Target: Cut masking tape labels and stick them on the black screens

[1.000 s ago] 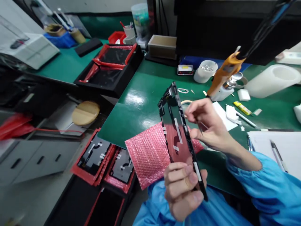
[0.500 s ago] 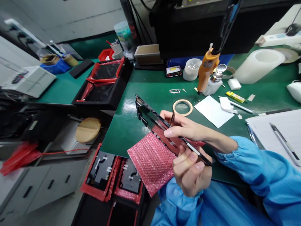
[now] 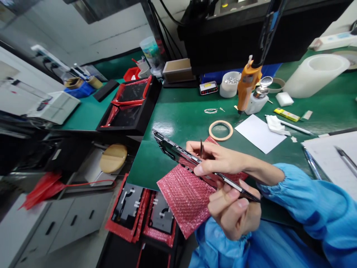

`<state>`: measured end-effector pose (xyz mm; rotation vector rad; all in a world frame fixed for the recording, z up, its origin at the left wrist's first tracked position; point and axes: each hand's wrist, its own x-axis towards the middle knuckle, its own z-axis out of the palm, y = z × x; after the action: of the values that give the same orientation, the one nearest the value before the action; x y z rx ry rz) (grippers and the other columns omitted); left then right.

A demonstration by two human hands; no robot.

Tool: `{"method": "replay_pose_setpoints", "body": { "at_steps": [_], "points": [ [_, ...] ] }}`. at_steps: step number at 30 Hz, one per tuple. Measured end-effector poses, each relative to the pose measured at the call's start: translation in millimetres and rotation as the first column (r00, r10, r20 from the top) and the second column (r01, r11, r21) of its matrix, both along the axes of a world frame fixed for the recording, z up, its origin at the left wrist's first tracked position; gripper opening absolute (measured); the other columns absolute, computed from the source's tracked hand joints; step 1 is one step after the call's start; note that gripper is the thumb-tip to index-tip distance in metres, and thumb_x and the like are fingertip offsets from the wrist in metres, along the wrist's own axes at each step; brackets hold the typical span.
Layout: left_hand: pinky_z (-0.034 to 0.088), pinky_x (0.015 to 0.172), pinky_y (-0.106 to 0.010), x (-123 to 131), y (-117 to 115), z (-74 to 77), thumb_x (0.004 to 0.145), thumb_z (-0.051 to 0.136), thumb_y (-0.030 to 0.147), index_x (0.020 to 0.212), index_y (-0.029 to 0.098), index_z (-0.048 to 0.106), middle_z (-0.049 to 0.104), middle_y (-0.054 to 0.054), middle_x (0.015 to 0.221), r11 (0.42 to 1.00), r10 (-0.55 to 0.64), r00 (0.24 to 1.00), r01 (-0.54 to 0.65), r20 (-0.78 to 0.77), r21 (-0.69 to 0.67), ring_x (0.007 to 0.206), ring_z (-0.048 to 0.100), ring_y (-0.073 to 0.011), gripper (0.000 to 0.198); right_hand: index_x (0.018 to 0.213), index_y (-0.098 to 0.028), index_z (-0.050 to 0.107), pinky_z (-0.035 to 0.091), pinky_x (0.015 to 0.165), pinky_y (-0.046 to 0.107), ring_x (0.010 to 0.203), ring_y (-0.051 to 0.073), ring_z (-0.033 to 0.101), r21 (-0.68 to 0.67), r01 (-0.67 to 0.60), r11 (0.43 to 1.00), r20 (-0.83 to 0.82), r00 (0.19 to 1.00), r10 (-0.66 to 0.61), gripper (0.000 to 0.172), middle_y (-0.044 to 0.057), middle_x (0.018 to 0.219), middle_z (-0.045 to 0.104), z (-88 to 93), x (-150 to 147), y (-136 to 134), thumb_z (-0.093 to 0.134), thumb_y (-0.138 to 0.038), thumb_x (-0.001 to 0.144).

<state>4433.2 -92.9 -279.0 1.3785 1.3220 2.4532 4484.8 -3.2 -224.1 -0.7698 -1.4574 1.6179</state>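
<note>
A thin, flat tablet panel [image 3: 178, 152] with a dark, notched edge is held tilted, almost edge-on to me, above the bench. My left hand [image 3: 237, 216] is closed on its near end, fingers curled at the lower edge. My right hand [image 3: 220, 158] grips the panel farther along, thumb on its face and fingers behind. A small dark pointed piece [image 3: 201, 147] sticks up by my right fingers; its kind is unclear. Beneath the panel a pink bubble-wrap sheet [image 3: 184, 197] lies over the bench's front edge, partly hidden by my hands.
Behind my hands are a tape roll [image 3: 221, 130], white paper [image 3: 259, 133], an orange electric screwdriver [image 3: 247, 85] and a dispenser bottle [image 3: 255, 102]. Similar panels [image 3: 129, 203] in pink wrap sit low left. A black tray [image 3: 149, 106] stands back left, a notebook [image 3: 334, 156] right.
The panel has turned more edge-on, its far end dropping lower and nearer. Both hands keep hold of it. The whole view has shifted a little to the left.
</note>
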Motion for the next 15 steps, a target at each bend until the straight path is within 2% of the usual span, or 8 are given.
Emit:
{"method": "replay_pose_setpoints", "body": {
  "at_steps": [5,9,12,15],
  "points": [
    [0.054,0.053,-0.026,-4.9,-2.7,-0.9,0.084,0.077,0.002,0.093,0.028,0.047,0.053,0.005,0.085,0.998,-0.005,0.996,0.000,-0.085,-0.060,0.066,0.055,-0.0148,0.041,0.092,-0.026,0.049,0.031,0.067,0.031,0.075,0.014,0.037,0.017,0.030,0.999,0.015,0.999,-0.030,0.063,-0.009,0.081,0.044,1.2,-1.2,-1.9,0.090,-0.074,0.092],
    [0.046,0.046,-0.025,-8.8,-7.0,-0.3,0.091,0.075,0.010,0.104,0.032,0.042,0.043,0.002,0.095,0.989,0.043,0.999,-0.042,0.004,-0.145,0.072,0.048,-0.0186,0.042,0.087,-0.027,0.046,0.032,0.068,0.031,0.076,0.014,0.036,0.071,0.079,0.994,0.068,0.994,-0.084,0.068,-0.008,0.081,0.042,4.0,-3.3,-3.3,0.086,-0.081,0.095],
    [0.054,0.051,-0.028,-12.8,-12.3,-1.8,0.100,0.073,0.016,0.117,0.034,0.046,0.047,-0.001,0.106,0.977,-0.045,0.999,0.046,0.007,-0.208,0.078,0.053,-0.0201,0.037,0.085,-0.027,0.045,0.032,0.068,0.032,0.075,0.014,0.036,0.094,0.112,0.989,0.122,0.985,-0.123,0.067,-0.008,0.081,0.042,4.6,-5.0,-4.0,0.085,-0.080,0.097],
    [0.058,0.056,-0.032,-16.3,-16.3,-6.2,0.104,0.071,0.022,0.129,0.036,0.051,0.052,-0.003,0.111,0.971,-0.054,0.998,0.061,0.040,-0.230,0.084,0.057,-0.0227,0.036,0.085,-0.027,0.046,0.032,0.068,0.032,0.075,0.014,0.036,0.108,0.131,0.985,0.173,0.974,-0.149,0.066,-0.007,0.080,0.044,2.8,-6.9,-4.1,0.085,-0.078,0.098]
  ]
}}
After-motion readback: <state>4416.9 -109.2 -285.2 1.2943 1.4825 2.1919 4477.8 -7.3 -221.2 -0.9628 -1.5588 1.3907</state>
